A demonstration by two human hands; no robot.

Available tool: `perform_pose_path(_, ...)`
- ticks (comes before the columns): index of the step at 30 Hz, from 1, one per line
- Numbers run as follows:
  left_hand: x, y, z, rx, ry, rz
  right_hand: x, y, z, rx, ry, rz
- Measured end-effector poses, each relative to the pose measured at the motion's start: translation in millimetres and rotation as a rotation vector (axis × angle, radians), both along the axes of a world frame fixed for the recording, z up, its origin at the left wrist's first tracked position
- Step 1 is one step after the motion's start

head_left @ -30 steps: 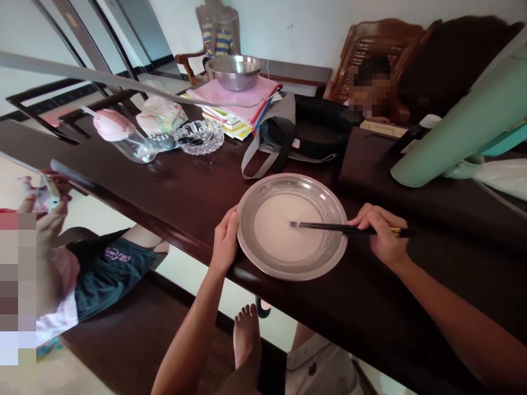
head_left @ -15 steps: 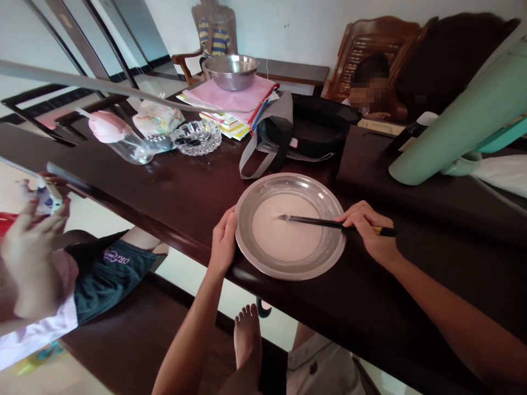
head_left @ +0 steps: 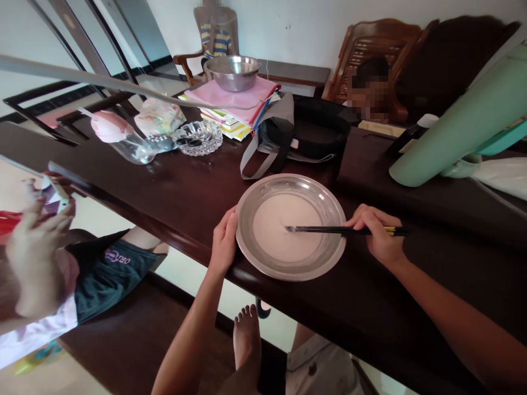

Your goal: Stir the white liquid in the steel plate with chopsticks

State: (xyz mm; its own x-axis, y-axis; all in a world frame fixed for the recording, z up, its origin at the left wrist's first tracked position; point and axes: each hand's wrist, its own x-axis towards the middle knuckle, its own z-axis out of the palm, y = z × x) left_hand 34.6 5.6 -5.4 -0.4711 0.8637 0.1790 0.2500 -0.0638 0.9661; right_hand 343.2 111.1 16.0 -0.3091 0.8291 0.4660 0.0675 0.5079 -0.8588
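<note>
Head camera: the left hand (head_left: 224,240) grasps the rim of a shiny, round stainless-steel basin (head_left: 246,244) at the dark wooden table (head_left: 177,189)'s edge; the right hand (head_left: 379,235) grips black, gold-banded chopsticks (head_left: 319,230), tips in smooth, milky, pinkish-white liquid (head_left: 284,247).

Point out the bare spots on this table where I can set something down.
The widest bare patch of table lies left of the steel basin, between the glass dish and the near edge. Between the right hand and the green cylinder, the table looks bare too. Crowded: behind the basin, with the black bag beside the pink folder.
</note>
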Motion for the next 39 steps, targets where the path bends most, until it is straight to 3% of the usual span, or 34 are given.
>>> perform_pose_path(3, -0.3, 0.6, -0.8, -0.002, -0.008, 0.013, -0.5, -0.5, 0.2, 0.019, -0.103, 0.011)
perform_pose_path(6, -0.2, 0.9, -0.9, -0.002, -0.011, 0.006, -0.2, 0.1, -0.5, 0.014, -0.024, -0.049)
perform_pose_path(8, 0.0, 0.8, -0.5, -0.004, -0.008, -0.002, -0.1, -0.1, -0.7, -0.003, 0.033, -0.019)
perform_pose_path(11, 0.0, 0.6, -0.1, -0.004, 0.0, 0.005, -0.9, -1.0, 0.7, 0.008, -0.059, 0.045)
perform_pose_path(13, -0.1, 0.6, 0.0, -0.001, 0.006, 0.012, -1.3, -0.8, 1.5, 0.02, -0.113, 0.005)
perform_pose_path(16, -0.1, 0.4, 0.9, -0.006, 0.011, 0.011, -0.4, 0.4, 0.9, -0.006, -0.019, -0.065)
perform_pose_path(21, 0.4, 0.2, 2.7, -0.015, 0.01, 0.014, -0.2, -1.0, 0.8, -0.017, -0.06, 0.056)
perform_pose_path(26, 0.4, 0.6, 1.8, -0.009, 0.011, 0.009, 0.7, -0.7, 1.0, -0.03, 0.0, -0.047)
perform_pose_path(30, 0.6, 0.4, 1.6, -0.018, 0.009, 0.017, 0.3, -1.1, 1.1, -0.012, -0.069, 0.07)
perform_pose_path(32, 0.9, 0.2, 2.1, -0.016, 0.006, 0.019, 0.0, -0.6, 1.5, 0.002, -0.121, 0.036)
perform_pose_path(35, 1.4, 0.2, 2.7, -0.013, -0.001, 0.007, 0.5, 0.6, 0.6, -0.007, -0.02, -0.055)
perform_pose_path(39, 1.3, 0.4, 2.0, -0.003, -0.008, 0.003, -0.8, -1.0, -0.1, 0.0, -0.016, 0.039)
